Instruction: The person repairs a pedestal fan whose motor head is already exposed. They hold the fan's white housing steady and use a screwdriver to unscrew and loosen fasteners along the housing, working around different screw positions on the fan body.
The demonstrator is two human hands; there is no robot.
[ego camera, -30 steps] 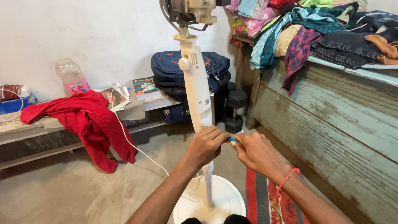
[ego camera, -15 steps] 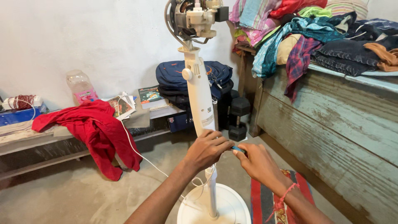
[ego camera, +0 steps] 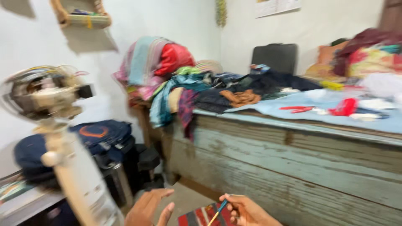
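Low at the frame's bottom edge, right hand (ego camera: 247,211) with fingers closed on a thin blue-tipped tool (ego camera: 219,210), left hand (ego camera: 148,208) open and empty beside the blurred white fan stand (ego camera: 83,184), both wrists cut off, clothes heap (ego camera: 188,83) smeared on the table (ego camera: 293,163).

- A worn pale-blue wooden platform (ego camera: 293,167) carries a heap of clothes (ego camera: 197,88), a light-blue sheet (ego camera: 318,102) and red pliers (ego camera: 298,109).
- The low shelf (ego camera: 25,201) at left holds dark blue bags (ego camera: 83,138).
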